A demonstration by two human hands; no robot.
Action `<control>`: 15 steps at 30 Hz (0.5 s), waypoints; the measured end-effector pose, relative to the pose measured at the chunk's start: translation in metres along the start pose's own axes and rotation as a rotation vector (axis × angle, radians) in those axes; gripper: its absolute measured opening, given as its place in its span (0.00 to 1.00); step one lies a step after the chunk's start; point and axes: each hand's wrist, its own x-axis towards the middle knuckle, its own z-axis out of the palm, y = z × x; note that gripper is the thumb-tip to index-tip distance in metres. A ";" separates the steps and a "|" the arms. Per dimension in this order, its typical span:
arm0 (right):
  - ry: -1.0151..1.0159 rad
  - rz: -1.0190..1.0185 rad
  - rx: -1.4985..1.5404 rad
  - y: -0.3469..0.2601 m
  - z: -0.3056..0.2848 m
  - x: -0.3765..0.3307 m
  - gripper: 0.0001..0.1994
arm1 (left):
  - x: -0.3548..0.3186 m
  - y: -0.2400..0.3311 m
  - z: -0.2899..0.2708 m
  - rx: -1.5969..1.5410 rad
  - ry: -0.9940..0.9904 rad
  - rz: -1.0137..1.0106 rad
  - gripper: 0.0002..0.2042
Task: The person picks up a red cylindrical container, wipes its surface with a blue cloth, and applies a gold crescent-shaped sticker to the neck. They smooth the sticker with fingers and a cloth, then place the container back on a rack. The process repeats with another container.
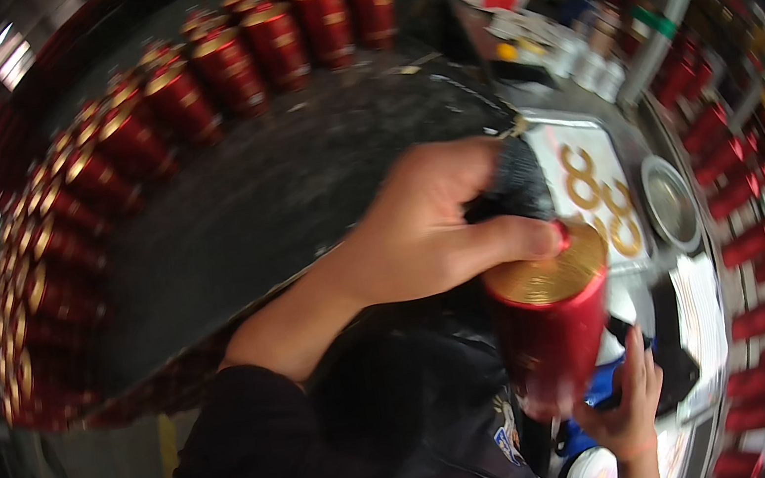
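And here's the one in your hands: a glossy red cylindrical bottle with a ribbed-looking gold shoulder (559, 341), out in the air beyond the near edge of the black table (267, 207), toward its right end. Its body looks stiff, and you should expect some weight and a slick coat that could slide or scuff; it may be brittle, though the blur hides what it's made of. Up top, your left hand (435, 221) appears to grasp it by the small red knob (563, 234), the thumb laid flat over the gold and the other fingers curled in toward it, a dark covering (521, 179) masking their tips, so the far side of that pinch can't be read. The knob is a slim hold; a broad wrap around the red wall, with a palm under the base, looks safer. Down low, your right hand (628, 400) has its fingers parted and loosely spread, thumb right by the base, and you can't tell from here whether it's bearing any load.
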 end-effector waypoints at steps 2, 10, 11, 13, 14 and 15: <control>-0.097 -0.006 0.073 0.008 0.013 0.037 0.45 | -0.036 0.046 -0.035 0.627 0.200 0.301 0.13; -0.121 0.138 0.410 0.018 0.032 0.056 0.46 | -0.181 0.159 -0.119 1.923 1.127 -0.169 0.15; -0.140 0.147 0.473 0.021 0.032 0.052 0.45 | -0.199 0.167 -0.131 2.013 1.179 -0.168 0.16; -0.161 0.142 0.441 0.028 0.036 0.049 0.45 | -0.233 0.184 -0.158 2.172 1.287 -0.269 0.17; -0.176 0.142 0.427 0.031 0.038 0.047 0.45 | -0.252 0.192 -0.169 2.243 1.325 -0.353 0.16; -0.146 0.090 0.458 0.034 0.039 0.047 0.44 | -0.269 0.198 -0.179 2.259 1.360 -0.434 0.16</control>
